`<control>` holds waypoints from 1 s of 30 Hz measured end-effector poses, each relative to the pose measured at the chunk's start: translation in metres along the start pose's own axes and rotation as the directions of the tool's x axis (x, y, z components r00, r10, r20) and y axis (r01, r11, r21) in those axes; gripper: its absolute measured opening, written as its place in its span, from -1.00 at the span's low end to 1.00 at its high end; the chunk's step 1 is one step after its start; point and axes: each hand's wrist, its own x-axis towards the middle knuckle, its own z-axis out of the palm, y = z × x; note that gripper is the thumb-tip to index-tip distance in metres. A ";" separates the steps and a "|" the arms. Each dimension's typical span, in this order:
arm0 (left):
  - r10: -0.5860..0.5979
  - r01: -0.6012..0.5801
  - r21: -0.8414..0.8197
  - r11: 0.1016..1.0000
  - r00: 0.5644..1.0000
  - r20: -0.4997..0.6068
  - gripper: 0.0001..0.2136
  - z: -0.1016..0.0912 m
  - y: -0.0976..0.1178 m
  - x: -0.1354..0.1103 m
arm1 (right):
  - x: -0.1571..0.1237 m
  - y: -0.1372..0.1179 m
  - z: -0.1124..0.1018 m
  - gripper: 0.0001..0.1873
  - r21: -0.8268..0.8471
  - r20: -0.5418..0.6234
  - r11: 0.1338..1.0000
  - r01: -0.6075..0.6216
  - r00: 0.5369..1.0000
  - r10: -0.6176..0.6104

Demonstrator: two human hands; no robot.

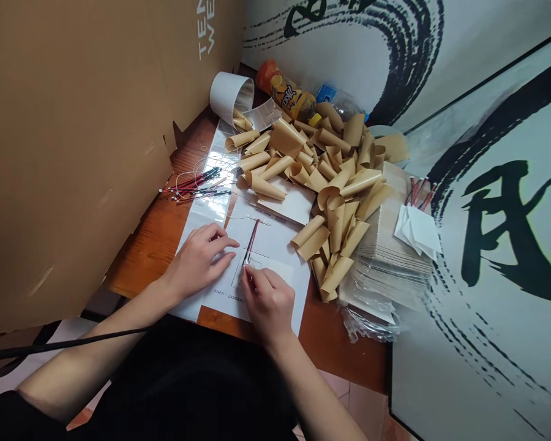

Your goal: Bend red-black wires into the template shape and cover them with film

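A thin red-and-black wire pair [252, 242] lies on a white printed sheet [275, 263], its lower end at the fingertips of my right hand [269, 303]. That hand pinches the wire end against the sheet. My left hand [202, 257] rests on the sheet to the left of the wire, fingers apart and holding nothing. A bundle of similar red-and-black wires [195, 187] lies farther up at the sheet's left edge. A heap of curled tan paper sheets [324, 171] sits just beyond and to the right of my hands.
A stack of flat tan sheets [390, 245] stands on a plastic bag [367, 324] at the right, with white cards [417, 229] on top. A white paper roll [232, 95], orange snack can [280, 92] and plastic bottle [340, 101] stand behind. Cardboard [68, 153] walls the wooden table's [151, 245] left side.
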 end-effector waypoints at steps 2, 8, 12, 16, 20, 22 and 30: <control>0.004 -0.004 -0.010 1.000 1.000 0.019 -0.86 0.004 -0.002 -0.001 | 0.002 0.002 0.002 -0.71 -0.050 0.001 0.998 0.028 1.000 -0.028; 0.020 -0.020 -0.002 1.000 0.999 0.049 -0.85 0.010 -0.009 -0.005 | 0.003 0.007 0.004 -0.66 -0.079 0.035 0.996 0.035 0.999 -0.032; 0.048 -0.050 0.022 0.999 0.995 0.088 -0.84 0.008 -0.007 -0.006 | 0.003 0.006 0.004 -0.66 -0.075 0.049 0.997 0.033 0.998 -0.029; 0.062 -0.067 0.039 0.997 0.992 0.110 -0.83 0.007 -0.006 -0.006 | 0.002 0.006 0.005 -0.67 -0.075 0.070 0.996 0.043 0.997 -0.038; 0.063 -0.069 0.047 0.997 0.991 0.119 -0.84 0.007 -0.007 -0.005 | 0.001 0.007 0.005 -0.66 -0.072 0.083 0.997 0.042 0.996 -0.036; 0.065 -0.071 0.047 0.996 0.991 0.119 -0.84 0.007 -0.007 -0.005 | 0.001 0.006 0.005 -0.67 -0.077 0.093 0.996 0.043 0.995 -0.036; 0.066 -0.073 0.053 0.996 0.990 0.125 -0.83 0.007 -0.008 -0.005 | 0.001 0.006 0.003 -0.69 -0.085 0.122 0.996 0.031 0.992 -0.021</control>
